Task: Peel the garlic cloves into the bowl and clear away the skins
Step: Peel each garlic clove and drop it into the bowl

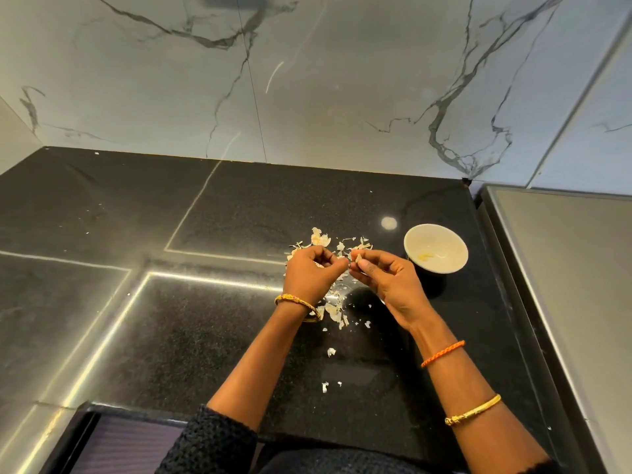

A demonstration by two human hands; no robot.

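A home kitchen: black granite countertop (205,319), marble-veined wall tiles (307,80) at twelve o'clock, a bowl (436,248) at two o'clock.

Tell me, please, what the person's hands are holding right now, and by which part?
A small garlic clove, pinched at its end by the right hand. The left hand meets it with curled fingertips; its exact grip is hidden.

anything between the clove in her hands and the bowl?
Nothing visible. Both hands, left hand and right hand, pinch the garlic clove above the skins on the black counter. The white bowl stands just to the right hand's side, mouth open, with only bare counter between.
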